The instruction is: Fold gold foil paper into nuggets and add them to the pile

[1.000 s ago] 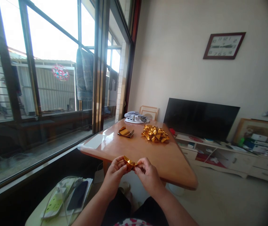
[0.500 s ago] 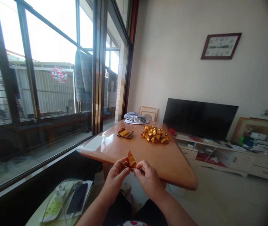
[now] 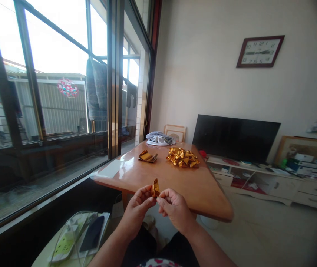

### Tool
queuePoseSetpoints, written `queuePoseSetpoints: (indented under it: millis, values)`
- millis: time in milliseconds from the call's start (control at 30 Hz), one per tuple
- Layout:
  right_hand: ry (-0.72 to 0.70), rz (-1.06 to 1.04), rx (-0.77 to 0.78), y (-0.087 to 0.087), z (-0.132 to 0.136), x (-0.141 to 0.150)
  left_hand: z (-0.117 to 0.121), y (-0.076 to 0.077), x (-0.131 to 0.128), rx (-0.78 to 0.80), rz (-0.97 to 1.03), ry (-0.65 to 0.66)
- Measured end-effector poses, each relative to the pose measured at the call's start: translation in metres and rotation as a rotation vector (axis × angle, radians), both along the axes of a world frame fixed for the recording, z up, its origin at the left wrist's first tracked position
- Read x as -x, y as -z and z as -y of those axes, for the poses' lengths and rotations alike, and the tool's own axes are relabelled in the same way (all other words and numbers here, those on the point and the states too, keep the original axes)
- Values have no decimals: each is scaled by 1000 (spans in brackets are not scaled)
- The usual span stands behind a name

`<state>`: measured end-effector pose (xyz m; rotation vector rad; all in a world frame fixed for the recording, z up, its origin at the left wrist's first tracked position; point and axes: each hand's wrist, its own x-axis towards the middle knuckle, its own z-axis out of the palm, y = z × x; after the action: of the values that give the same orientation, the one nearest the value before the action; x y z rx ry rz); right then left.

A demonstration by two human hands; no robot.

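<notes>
Gold foil piece pinched between two hands at the table's near edge

The left hand (image 3: 136, 207) has its thumb and fingers closed on the lower left side of a gold foil piece (image 3: 155, 188), while the right hand (image 3: 176, 207) pinches at its lower right with thumb and index finger, the other fingers curled in. The two thumbs nearly meet beneath it. The piece stands up from the fingertips, in view just inside the near edge of the table (image 3: 195, 189); whether it touches the wood cannot be told.

To handle it well, I would let the left hand steady the base and the right work with light, small pinches, since thin foil likely creases wherever it is squeezed and may tear if pulled hard.

Half a second earlier the foil showed a broad, pointed triangular face; now it looks narrower, turned more edge-on. The right fingertips sit closer to the left thumb.

Farther out, a heap of folded gold pieces (image 3: 182, 157) lies by the table's right edge, and a stack of gold sheets (image 3: 147, 156) toward the left edge, both unmoved. A pale sheet (image 3: 108, 168) covers part of the near left corner, and a cloth bundle (image 3: 160, 139) rests by the far left corner
</notes>
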<state>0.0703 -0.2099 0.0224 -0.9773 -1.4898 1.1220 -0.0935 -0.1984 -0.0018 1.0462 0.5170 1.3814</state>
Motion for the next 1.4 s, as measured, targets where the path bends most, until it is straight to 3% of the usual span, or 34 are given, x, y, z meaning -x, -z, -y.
queuePoseSetpoints:
  millis: [467,733,933,1133,1400]
  values:
    - [80,-63,-44,1,-3,-2,1,4,-3,19,-35,29]
    - [17,-95,-41,-3,1,-4,3,2,-2,40,-21,73]
    - [212,-158,-98,5,-11,-10,5,-1,2,103,52,155]
    - [210,-70,-121,7,-11,-8,6,1,3,113,59,187]
    - [207,0,-277,1,-5,-5,4,2,2,120,73,199]
